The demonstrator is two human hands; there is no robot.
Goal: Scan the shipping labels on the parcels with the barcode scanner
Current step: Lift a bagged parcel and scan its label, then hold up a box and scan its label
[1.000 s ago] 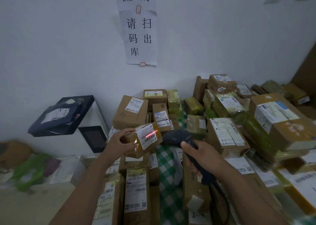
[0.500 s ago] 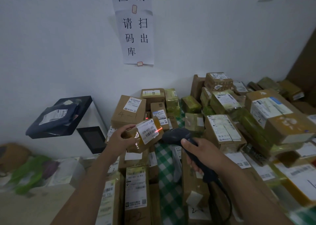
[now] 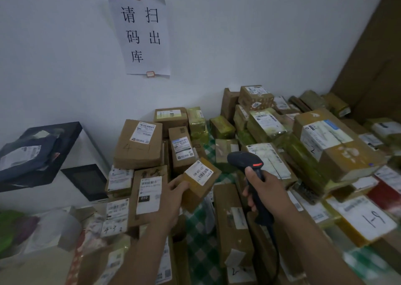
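head view looks down on a green checked cloth (image 3: 201, 252) that runs away toward the wall, with parcels heaped along both its sides. above the far end of the cloth, the left hand (image 3: 173, 198) holds a small brown parcel (image 3: 204, 189) off the pile. its fingers are curled round the parcel's near left corner and the thumb lies on top. the parcel is tilted, and its white shipping label (image 3: 198, 173) faces up with the barcode in view.

just right of the cloth, the right hand (image 3: 267, 191) is wrapped tight round the handle of a dark barcode scanner (image 3: 245, 161), thumb up the front of the grip. the scanner's head sits over the cloth's far right edge, near the held parcel but not touching it, and a red patch shows on its top. its cable (image 3: 275, 263) hangs down to the right of the cloth.

left of the cloth, a flat box marked "4-1" (image 3: 138, 146) lies on other labelled boxes. further left stands a white machine (image 3: 86, 182) with a dark screen. right of the cloth, a yellow packet marked "1-9" (image 3: 364, 217) lies among the stacked boxes. on the wall beyond the cloth hangs a paper sign (image 3: 143, 31).
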